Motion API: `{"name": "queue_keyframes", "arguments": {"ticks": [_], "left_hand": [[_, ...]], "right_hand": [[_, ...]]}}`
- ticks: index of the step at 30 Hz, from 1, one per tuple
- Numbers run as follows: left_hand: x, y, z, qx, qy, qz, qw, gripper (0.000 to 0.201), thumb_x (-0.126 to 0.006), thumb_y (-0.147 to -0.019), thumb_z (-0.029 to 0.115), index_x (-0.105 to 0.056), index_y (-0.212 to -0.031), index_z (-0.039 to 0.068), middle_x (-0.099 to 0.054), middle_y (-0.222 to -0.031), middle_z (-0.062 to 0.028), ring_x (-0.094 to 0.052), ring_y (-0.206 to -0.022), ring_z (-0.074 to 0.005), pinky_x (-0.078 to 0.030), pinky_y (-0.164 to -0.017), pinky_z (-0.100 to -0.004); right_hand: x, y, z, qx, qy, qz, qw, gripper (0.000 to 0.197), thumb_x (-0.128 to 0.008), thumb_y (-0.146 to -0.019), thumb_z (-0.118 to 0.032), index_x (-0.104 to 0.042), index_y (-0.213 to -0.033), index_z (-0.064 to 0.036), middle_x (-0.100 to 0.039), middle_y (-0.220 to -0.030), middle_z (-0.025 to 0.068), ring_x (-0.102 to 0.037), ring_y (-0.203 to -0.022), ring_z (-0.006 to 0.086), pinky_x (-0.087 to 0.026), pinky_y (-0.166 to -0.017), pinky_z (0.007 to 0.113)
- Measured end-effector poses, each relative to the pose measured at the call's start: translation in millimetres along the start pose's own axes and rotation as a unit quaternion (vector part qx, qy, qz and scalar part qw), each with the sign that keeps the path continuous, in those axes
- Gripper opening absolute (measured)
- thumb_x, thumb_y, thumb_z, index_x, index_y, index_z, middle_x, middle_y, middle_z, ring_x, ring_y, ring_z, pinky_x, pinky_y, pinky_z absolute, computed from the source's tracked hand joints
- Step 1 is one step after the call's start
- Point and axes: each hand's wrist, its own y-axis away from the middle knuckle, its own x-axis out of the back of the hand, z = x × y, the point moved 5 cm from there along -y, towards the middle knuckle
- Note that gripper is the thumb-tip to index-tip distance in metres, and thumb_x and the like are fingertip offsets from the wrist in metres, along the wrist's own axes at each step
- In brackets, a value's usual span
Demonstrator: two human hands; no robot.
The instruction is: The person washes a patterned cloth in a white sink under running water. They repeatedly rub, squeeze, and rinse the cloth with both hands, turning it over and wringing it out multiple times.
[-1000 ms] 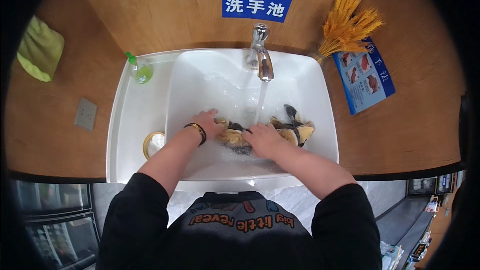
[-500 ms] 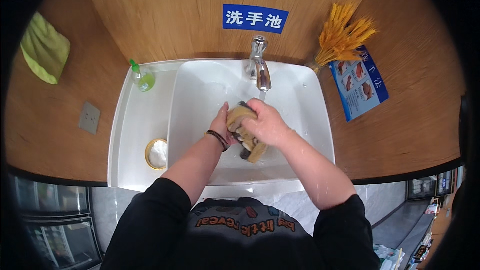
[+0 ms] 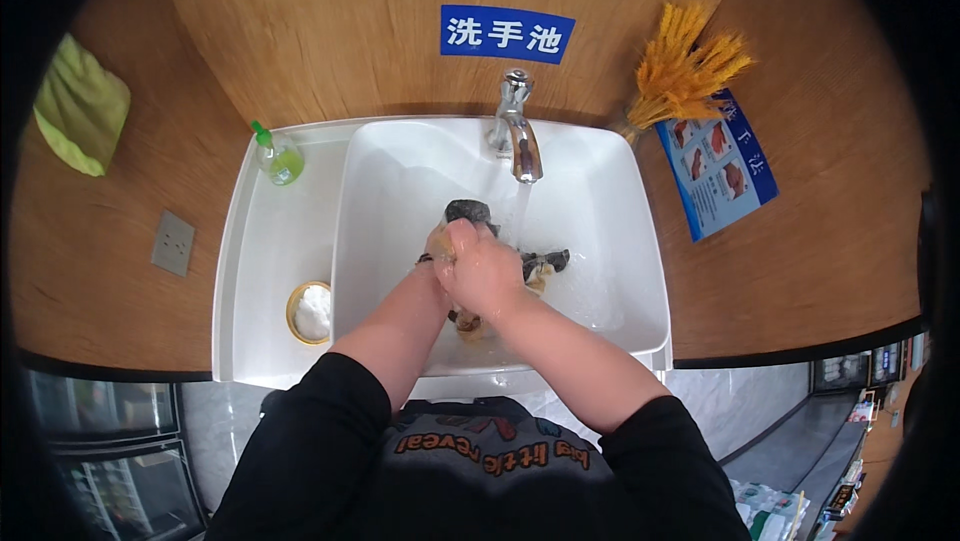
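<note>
Both my hands are closed on a wet tan and dark-grey cloth (image 3: 468, 211) inside the white sink (image 3: 615, 241). My right hand (image 3: 483, 269) lies over my left hand (image 3: 436, 241), hiding most of its fingers. One dark end of the cloth sticks up beyond my hands; other parts hang out to the right and below them. Whether it is one piece or more, I cannot tell. Just beyond my hands, water runs from the chrome faucet (image 3: 521, 141) into the basin, to the right of the cloth's far end.
Left of the basin, a green-topped pump bottle (image 3: 279, 161) and a round yellow-rimmed bowl of white stuff (image 3: 312, 313) stand on the counter (image 3: 265, 251). A yellow-green towel (image 3: 84, 106) hangs on the left wall. Dried golden stalks (image 3: 688, 71) rise at the back right corner.
My right hand has moved left and nearer to me, over my left hand. The cloth has shifted; dark parts now show beyond and to the right of my hands.
</note>
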Motion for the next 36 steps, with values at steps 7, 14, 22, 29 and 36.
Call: {"name": "queue_keyframes", "arguments": {"ticks": [7, 14, 22, 29, 36], "left_hand": [[-14.8, 13.8, 5.2, -0.005, -0.119, 0.24, 0.963, 0.027, -0.051, -0.083, 0.033, -0.055, -0.092, 0.008, -0.059, -0.085, -0.0089, -0.056, -0.078, -0.022, -0.047, -0.068, -0.0367], [-13.0, 5.6, 42.0, -0.217, -0.538, 0.154, 0.8, 0.038, -0.057, -0.079, 0.035, -0.057, -0.095, 0.001, -0.06, -0.09, -0.0097, -0.057, -0.08, -0.0203, -0.045, -0.074, -0.032], [14.0, 48.0, 89.4, -0.153, -0.668, 0.343, 0.642, 0.05, -0.06, -0.071, 0.044, -0.056, -0.093, -0.001, -0.061, -0.089, -0.0165, -0.059, -0.084, -0.0289, -0.045, -0.078, -0.0343], [-4.6, 46.6, 28.7, 0.083, -0.817, 0.219, 0.528, 0.06, -0.063, -0.067, 0.052, -0.06, -0.102, 0.003, -0.06, -0.101, -0.0207, -0.057, -0.097, -0.0314, -0.045, -0.084, -0.036], [19.8, 42.5, 54.0, -0.011, -0.713, 0.214, 0.668, 0.038, -0.065, -0.065, 0.025, -0.055, -0.093, 0.001, -0.059, -0.08, -0.0112, -0.058, -0.081, -0.021, -0.047, -0.073, -0.0319]], "right_hand": [[10.3, -41.5, 49.1, -0.1, -0.071, 0.046, 0.991, 0.032, -0.043, -0.081, -0.031, -0.052, -0.094, -0.0033, -0.059, -0.09, 0.0232, -0.057, -0.082, 0.0398, -0.046, -0.073, 0.047], [-15.4, -38.8, 149.7, -0.144, -0.16, -0.07, 0.974, 0.038, -0.044, -0.082, -0.034, -0.055, -0.103, -0.0035, -0.059, -0.1, 0.0207, -0.056, -0.094, 0.0335, -0.042, -0.083, 0.04], [11.5, 5.5, 151.1, -0.118, -0.125, -0.319, 0.932, 0.049, -0.058, -0.078, -0.037, -0.051, -0.113, -0.0026, -0.058, -0.103, 0.013, -0.053, -0.098, 0.0236, -0.041, -0.085, 0.031], [-29.3, -29.9, 130.6, -0.019, 0.022, -0.09, 0.996, 0.047, -0.062, -0.071, -0.04, -0.057, -0.102, -0.0061, -0.059, -0.094, 0.0184, -0.055, -0.095, 0.0322, -0.043, -0.083, 0.039], [-16.3, -38.3, 89.7, -0.083, -0.158, -0.143, 0.973, 0.026, -0.063, -0.074, -0.024, -0.053, -0.086, -0.0029, -0.057, -0.08, 0.0091, -0.056, -0.079, 0.0231, -0.044, -0.072, 0.033]]}}
